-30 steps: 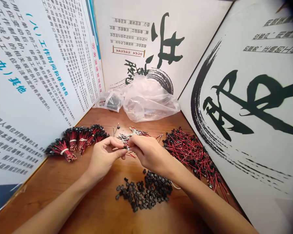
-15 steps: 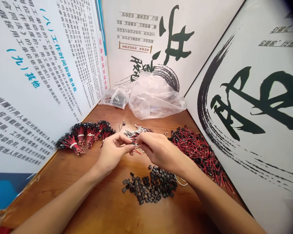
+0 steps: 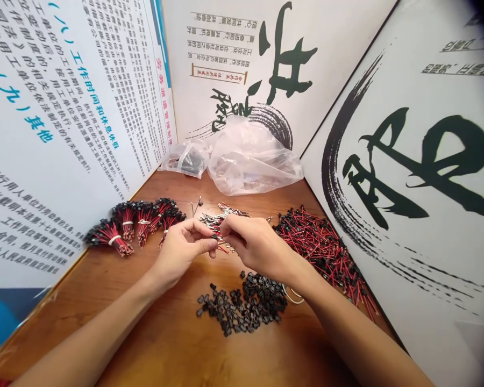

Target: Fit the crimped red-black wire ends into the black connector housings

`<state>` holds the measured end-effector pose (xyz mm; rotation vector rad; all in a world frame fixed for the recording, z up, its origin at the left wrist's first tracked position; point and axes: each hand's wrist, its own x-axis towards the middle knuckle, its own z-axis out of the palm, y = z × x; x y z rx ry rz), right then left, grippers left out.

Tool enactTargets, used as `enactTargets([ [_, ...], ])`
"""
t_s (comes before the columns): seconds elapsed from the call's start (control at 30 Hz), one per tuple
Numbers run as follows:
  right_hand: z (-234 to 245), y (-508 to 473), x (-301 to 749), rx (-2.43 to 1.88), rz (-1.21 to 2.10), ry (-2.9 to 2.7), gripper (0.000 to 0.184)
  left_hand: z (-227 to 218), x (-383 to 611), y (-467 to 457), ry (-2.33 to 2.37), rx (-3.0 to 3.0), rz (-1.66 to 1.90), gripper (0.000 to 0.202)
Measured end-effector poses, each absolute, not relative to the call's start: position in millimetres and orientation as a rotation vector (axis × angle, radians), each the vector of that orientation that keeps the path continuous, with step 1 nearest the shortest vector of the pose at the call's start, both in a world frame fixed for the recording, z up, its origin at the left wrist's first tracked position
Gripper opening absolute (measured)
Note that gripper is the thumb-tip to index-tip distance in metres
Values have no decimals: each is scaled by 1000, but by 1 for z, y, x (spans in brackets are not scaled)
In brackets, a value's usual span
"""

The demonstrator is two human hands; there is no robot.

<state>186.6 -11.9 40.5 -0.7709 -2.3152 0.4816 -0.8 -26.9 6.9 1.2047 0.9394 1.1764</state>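
Note:
My left hand (image 3: 186, 246) pinches a small black connector housing (image 3: 214, 236) between thumb and forefinger. Close against it, my right hand (image 3: 255, 240) has its fingertips pressed together; whatever they grip is hidden behind the fingers. Beneath and beyond both hands lies a heap of loose red and black wires with bare metal ends (image 3: 226, 210). Nearer to me, a pile of black connector housings (image 3: 246, 303) is spread over the wooden table (image 3: 165, 333).
Several tied bundles of red-and-black wires (image 3: 115, 239) stand at the left. A large heap of wires with black connectors (image 3: 322, 252) lies at the right, beside a white loop (image 3: 293, 294). Plastic bags (image 3: 254, 161) sit at the back, and printed panels (image 3: 234, 54) wall the table.
The whole view has shifted slightly, so everything appears a little further left. Both hands keep their pinched grips close together; the fingertips have barely moved.

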Motion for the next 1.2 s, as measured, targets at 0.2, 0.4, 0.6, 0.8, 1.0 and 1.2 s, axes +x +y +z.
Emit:
enactTargets([
  [0.2,36,-13,186,-785,411,-2352,15,3,0,-26,921,1180,1195,20],
  [0.4,29,-13,182,-769,375,-2359,17,-1,3,-27,938,1172,1201,21],
  [0.6,25,-16,178,-712,341,-2384,21,-2,4,-28,929,1197,1230,20],
  [0.8,24,-14,176,-700,465,-2194,20,1,1,-27,894,1209,1293,19],
  [1.0,35,-8,179,-838,642,-2205,13,3,-1,-27,881,1292,1349,17],
  [1.2,33,-6,184,-800,579,-2292,17,4,-2,-26,877,1327,1336,17],
])
